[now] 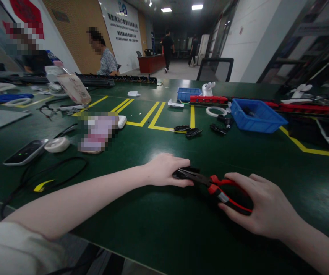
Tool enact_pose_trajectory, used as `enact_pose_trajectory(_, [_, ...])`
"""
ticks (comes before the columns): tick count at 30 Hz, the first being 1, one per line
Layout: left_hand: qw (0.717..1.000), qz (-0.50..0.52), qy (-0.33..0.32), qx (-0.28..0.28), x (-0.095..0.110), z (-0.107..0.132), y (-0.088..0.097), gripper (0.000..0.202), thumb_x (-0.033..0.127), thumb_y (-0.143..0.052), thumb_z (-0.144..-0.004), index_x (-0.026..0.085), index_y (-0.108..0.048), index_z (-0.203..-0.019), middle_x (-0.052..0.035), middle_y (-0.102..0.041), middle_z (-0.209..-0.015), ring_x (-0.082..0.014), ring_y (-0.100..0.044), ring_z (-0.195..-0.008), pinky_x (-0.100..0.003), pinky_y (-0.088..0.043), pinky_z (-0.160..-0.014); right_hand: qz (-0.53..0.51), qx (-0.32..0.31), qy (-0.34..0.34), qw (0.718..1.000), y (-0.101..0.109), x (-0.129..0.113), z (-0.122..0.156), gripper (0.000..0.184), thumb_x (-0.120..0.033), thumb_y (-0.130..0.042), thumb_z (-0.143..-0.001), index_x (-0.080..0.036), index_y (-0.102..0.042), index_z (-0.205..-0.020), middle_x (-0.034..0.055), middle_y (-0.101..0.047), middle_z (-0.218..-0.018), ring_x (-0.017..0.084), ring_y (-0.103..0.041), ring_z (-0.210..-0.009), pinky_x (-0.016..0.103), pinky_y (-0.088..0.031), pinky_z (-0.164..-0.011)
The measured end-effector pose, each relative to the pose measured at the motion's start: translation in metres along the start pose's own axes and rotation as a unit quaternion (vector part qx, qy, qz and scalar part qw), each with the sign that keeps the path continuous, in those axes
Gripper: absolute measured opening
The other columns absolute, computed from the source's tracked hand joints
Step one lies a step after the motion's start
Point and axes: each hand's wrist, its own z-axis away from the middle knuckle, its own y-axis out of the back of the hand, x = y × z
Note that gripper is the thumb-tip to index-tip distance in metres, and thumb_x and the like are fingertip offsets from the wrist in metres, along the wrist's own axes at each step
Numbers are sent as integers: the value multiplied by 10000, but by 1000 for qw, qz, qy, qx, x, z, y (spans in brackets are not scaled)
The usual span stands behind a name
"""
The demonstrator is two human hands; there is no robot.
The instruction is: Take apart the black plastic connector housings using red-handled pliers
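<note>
My right hand [263, 204] is closed around the red handles of a pair of pliers [218, 187], whose dark jaws point left. My left hand [167, 171] pinches a small black part [178, 174] at the jaw tips. That part is mostly hidden by the fingers and jaws, so its exact kind does not show. Both hands are just above the green table [141, 229]. Beyond them lie several similar small black parts [193, 132] near yellow tape lines.
A blue bin [257, 116] with dark pieces stands at the right, beside a roll of white tape [216, 111]. At left are a phone [98, 133], a cream tape roll [57, 144], a device with green lights [26, 152] and a black cable [75, 168]. A person [107, 57] sits across the table.
</note>
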Motion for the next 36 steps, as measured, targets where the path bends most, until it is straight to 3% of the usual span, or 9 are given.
enact_pose_trajectory(9, [999,46,-2,-1,1,-1,2,396,567,-483,-876,178,-515,-805,31,-566,-681,-121,-508,-569,-226,-312,-544,-52,-35,-58,996,-1,-2,0,386,-452,-593,-753,-195,-574,-1041,34,-678,-762,163,-604,-575,282,-457,-507])
enact_pose_trajectory(14, [998,61,-15,-3,1,-1,3,349,524,-528,-871,190,-596,-948,16,-613,-787,-124,-542,-619,-222,-319,-545,-95,-51,-106,988,0,2,1,395,-452,-581,-775,-225,-521,-1093,31,-679,-815,182,-633,-642,306,-495,-548])
enact_pose_trajectory(20, [998,57,-1,-15,0,0,3,419,580,-495,-866,178,-585,-939,7,-633,-781,-131,-547,-623,-226,-331,-565,-53,-20,-63,996,4,8,0,451,-445,-622,-734,-200,-541,-1104,81,-683,-947,228,-650,-736,352,-518,-599])
enact_pose_trajectory(32, [998,64,-4,-20,1,0,6,405,569,-519,-858,181,-577,-957,6,-634,-762,-138,-560,-632,-221,-325,-563,-67,-27,-56,996,4,13,0,471,-449,-640,-737,-212,-524,-1127,75,-661,-958,218,-621,-739,353,-513,-582])
enact_pose_trajectory(36, [997,71,-4,-19,1,-1,6,403,566,-549,-845,181,-576,-959,13,-622,-740,-136,-557,-630,-219,-330,-560,-56,-16,-35,998,11,23,1,505,-444,-646,-738,-244,-492,-1175,79,-652,-1034,268,-614,-872,436,-509,-715])
